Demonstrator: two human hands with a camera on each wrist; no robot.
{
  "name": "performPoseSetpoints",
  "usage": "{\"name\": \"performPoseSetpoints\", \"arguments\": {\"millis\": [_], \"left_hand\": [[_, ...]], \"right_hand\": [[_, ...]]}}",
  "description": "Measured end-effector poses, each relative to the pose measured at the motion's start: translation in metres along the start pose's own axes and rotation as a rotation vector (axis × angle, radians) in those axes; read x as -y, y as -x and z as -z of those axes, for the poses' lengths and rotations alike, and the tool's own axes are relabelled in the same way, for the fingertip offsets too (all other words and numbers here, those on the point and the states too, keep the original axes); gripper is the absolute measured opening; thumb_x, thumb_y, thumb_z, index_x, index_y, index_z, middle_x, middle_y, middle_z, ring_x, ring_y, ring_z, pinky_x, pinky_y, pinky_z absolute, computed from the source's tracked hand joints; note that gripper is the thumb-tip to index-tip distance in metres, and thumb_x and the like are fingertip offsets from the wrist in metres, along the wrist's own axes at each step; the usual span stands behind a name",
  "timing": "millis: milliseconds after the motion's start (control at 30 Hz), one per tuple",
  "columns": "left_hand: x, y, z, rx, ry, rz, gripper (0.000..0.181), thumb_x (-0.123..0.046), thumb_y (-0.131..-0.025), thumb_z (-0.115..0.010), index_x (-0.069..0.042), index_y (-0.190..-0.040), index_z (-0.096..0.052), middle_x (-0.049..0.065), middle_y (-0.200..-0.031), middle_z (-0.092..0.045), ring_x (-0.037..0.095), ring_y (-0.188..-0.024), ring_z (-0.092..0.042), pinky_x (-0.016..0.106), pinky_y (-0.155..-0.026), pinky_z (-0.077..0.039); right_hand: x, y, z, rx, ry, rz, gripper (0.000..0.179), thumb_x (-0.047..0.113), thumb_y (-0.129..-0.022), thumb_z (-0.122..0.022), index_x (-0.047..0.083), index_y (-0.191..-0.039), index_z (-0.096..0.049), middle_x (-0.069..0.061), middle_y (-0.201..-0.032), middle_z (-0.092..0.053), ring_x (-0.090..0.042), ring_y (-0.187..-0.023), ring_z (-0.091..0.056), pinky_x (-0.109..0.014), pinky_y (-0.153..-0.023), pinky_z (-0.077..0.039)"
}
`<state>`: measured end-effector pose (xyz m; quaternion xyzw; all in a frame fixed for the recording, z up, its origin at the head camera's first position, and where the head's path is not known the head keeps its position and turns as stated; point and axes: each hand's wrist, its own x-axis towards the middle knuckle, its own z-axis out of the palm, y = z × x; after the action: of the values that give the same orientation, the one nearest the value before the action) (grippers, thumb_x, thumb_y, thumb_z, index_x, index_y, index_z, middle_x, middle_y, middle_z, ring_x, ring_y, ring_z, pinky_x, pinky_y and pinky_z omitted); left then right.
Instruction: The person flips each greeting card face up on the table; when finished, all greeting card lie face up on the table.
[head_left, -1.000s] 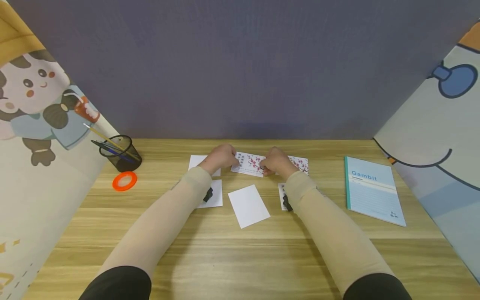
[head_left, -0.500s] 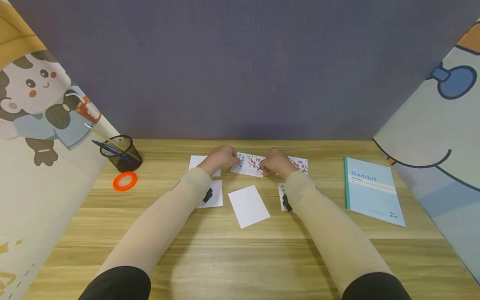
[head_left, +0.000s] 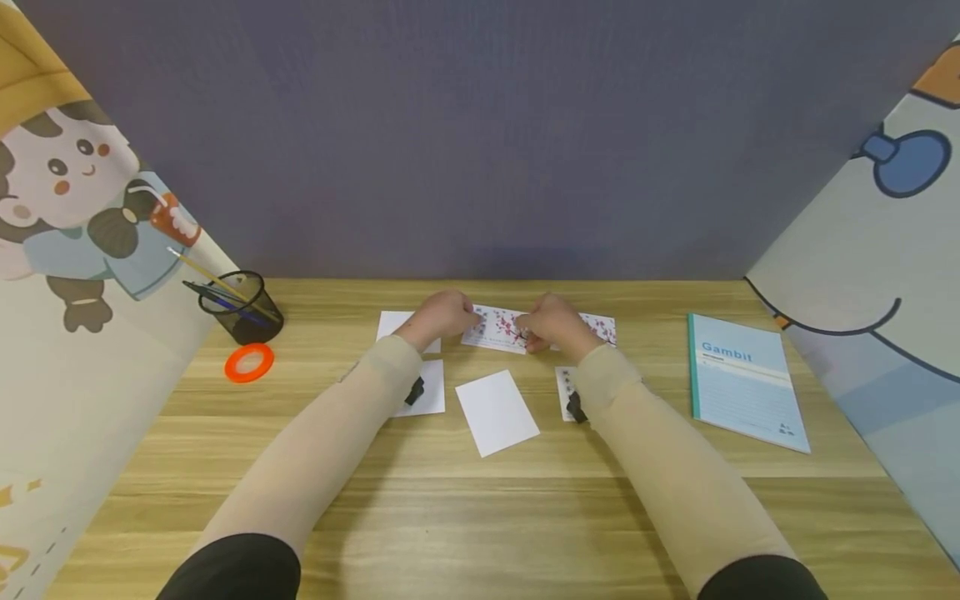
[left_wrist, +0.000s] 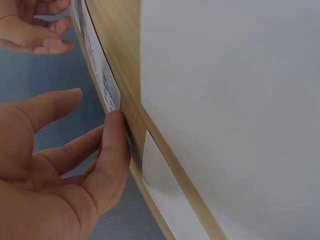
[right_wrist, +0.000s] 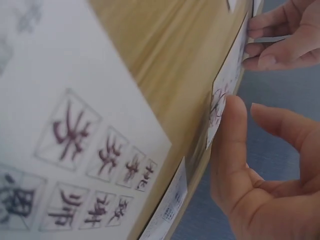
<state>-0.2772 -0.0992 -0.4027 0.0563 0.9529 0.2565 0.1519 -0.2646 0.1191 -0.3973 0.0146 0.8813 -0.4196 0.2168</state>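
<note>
"Blossom card [head_left: 495, 327], where is it? Call the blank card [head_left: 497, 413] the middle of our clock, seen from the head view."

"At twelve, on the table [head_left: 465, 517], printed side up: pink sprigs, with dark characters towards its nine o'clock end."

"What is at its ends?"

"Left hand [head_left: 444, 313] at eleven, right hand [head_left: 557, 323] at one."

"Are they gripping it?"

"They touch rather than pinch. In the left wrist view the left forefinger [left_wrist: 115, 150] meets the card's end and the thumb [left_wrist: 57, 105] stands apart from it. On the other side, the right forefinger [right_wrist: 232, 145] lies against the opposite end, with that thumb apart too. How the other fingers bear on it, I cannot tell."

"And close by?"

"A white card [head_left: 392, 323] between ten and eleven, partly behind the left hand. A second sprig card [head_left: 602, 325] around two, partly covered by the right hand. Nearer, a plain card [head_left: 433, 375] at ten under the left forearm [head_left: 307, 475], and a lettered card [head_left: 564, 379] between two and three, mostly behind the right forearm [head_left: 667, 483]."

"Further out?"

"Notebook [head_left: 750, 387] at three, pale blue, marked Gambit. Out towards ten, a mesh cup [head_left: 258, 321] with pens [head_left: 213, 292]; just beside it, an orange ring [head_left: 232, 367] between nine and ten."
</note>
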Motion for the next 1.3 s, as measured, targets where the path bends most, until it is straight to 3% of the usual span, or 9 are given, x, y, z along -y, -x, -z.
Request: {"name": "performPoseSetpoints", "arguments": {"millis": [100,200,367,467,600,733,900,1100,1300], "left_hand": [[-0.001,0.003,0.000,-0.004,0.014,0.001,0.031,-0.035,-0.105,-0.065,-0.006,-0.101,-0.076,0.003,-0.084,-0.059,0.017,-0.072,-0.050,0.031,-0.068,-0.046],[-0.002,0.007,0.000,-0.005,0.018,-0.001,0.038,-0.037,-0.106,-0.064,-0.003,-0.120,-0.074,0.009,-0.111,-0.071,0.023,-0.094,-0.063,0.038,-0.088,-0.057],[-0.008,0.013,0.003,0.024,0.026,-0.014,0.054,-0.041,-0.106,-0.063,-0.004,-0.144,-0.062,0.014,-0.150,-0.064,0.035,-0.137,-0.061,0.052,-0.117,-0.052],[-0.012,0.017,0.005,0.045,0.017,-0.033,0.052,-0.042,-0.106,-0.063,-0.005,-0.142,-0.064,0.013,-0.147,-0.066,0.034,-0.133,-0.064,0.052,-0.114,-0.055],[-0.017,0.020,0.005,0.078,-0.033,-0.104,0.041,-0.039,-0.105,-0.066,-0.008,-0.129,-0.071,0.009,-0.128,-0.074,0.026,-0.109,-0.069,0.043,-0.097,-0.060],[-0.021,0.023,0.000,0.186,-0.099,-0.173,0.029,-0.036,-0.100,-0.073,-0.011,-0.114,-0.075,0.004,-0.112,-0.075,0.019,-0.094,-0.065,0.035,-0.083,-0.058],[-0.028,0.029,-0.006,0.313,-0.179,-0.200,0.036,-0.034,-0.093,-0.082,-0.009,-0.118,-0.074,0.003,-0.116,-0.074,0.019,-0.103,-0.067,0.038,-0.092,-0.060],[-0.035,0.038,-0.010,0.350,-0.235,-0.207,0.050,-0.037,-0.088,-0.087,-0.007,-0.125,-0.072,0.005,-0.125,-0.075,0.021,-0.108,-0.069,0.041,-0.098,-0.061],[-0.039,0.045,-0.010,0.378,-0.266,-0.211,0.064,-0.040,-0.084,-0.091,-0.006,-0.132,-0.067,0.008,-0.129,-0.073,0.024,-0.113,-0.069,0.044,-0.102,-0.059]], "right_hand": [[0.001,0.004,0.001,0.007,0.012,0.000,0.042,0.025,-0.106,-0.068,-0.003,-0.133,-0.055,-0.013,-0.102,-0.071,-0.020,-0.081,-0.076,-0.041,-0.098,-0.063],[0.002,0.006,0.000,0.010,0.015,-0.005,0.045,0.026,-0.106,-0.068,-0.003,-0.136,-0.053,-0.014,-0.105,-0.072,-0.020,-0.080,-0.076,-0.038,-0.093,-0.065],[0.002,0.009,-0.003,0.027,-0.009,0.011,0.058,0.024,-0.104,-0.071,-0.006,-0.148,-0.047,-0.018,-0.106,-0.073,-0.019,-0.074,-0.075,-0.037,-0.084,-0.067],[0.002,0.011,-0.005,0.039,-0.006,0.019,0.060,0.023,-0.104,-0.072,-0.007,-0.150,-0.046,-0.019,-0.107,-0.073,-0.020,-0.074,-0.076,-0.037,-0.082,-0.068],[0.000,0.015,-0.008,0.051,0.031,0.007,0.059,0.026,-0.103,-0.073,-0.003,-0.148,-0.048,-0.017,-0.108,-0.074,-0.021,-0.078,-0.078,-0.035,-0.080,-0.067],[-0.001,0.019,-0.012,0.076,0.064,0.020,0.059,0.026,-0.100,-0.075,-0.002,-0.146,-0.049,-0.017,-0.106,-0.075,-0.022,-0.081,-0.079,-0.034,-0.079,-0.068],[-0.004,0.027,-0.016,0.114,0.079,0.052,0.058,0.021,-0.099,-0.074,-0.005,-0.146,-0.049,-0.018,-0.109,-0.074,-0.023,-0.081,-0.078,-0.036,-0.081,-0.068],[-0.010,0.035,-0.017,0.149,0.115,0.054,0.062,0.024,-0.100,-0.074,-0.003,-0.150,-0.048,-0.018,-0.116,-0.074,-0.022,-0.082,-0.078,-0.038,-0.088,-0.067],[-0.017,0.039,-0.018,0.172,0.108,0.095,0.051,0.020,-0.098,-0.075,-0.003,-0.139,-0.054,-0.017,-0.106,-0.073,-0.023,-0.079,-0.077,-0.034,-0.077,-0.068]]}}
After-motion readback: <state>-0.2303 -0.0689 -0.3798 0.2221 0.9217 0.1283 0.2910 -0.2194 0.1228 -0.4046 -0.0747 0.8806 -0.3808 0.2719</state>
